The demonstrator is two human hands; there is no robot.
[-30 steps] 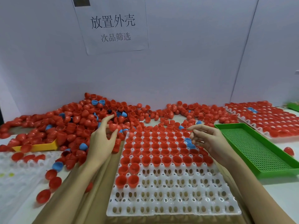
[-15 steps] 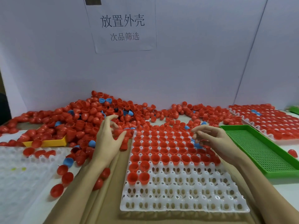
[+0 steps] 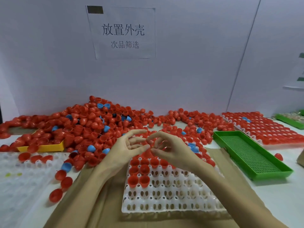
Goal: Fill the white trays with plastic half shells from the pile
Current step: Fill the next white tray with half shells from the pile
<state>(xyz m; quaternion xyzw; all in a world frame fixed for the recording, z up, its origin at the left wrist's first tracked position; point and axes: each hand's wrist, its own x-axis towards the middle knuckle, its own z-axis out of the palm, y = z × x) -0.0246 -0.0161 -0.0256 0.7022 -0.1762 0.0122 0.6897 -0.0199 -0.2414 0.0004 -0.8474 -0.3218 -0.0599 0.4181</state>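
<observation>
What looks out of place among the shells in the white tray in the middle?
A few blue shells sit at the right side of the white tray, where all other filled cells hold red shells. A single red shell also lies apart, right of the green tray.

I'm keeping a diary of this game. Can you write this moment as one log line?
hands: left hand and right hand pinch red half shell | over: white tray, front rows unfilled | pile: behind
</observation>
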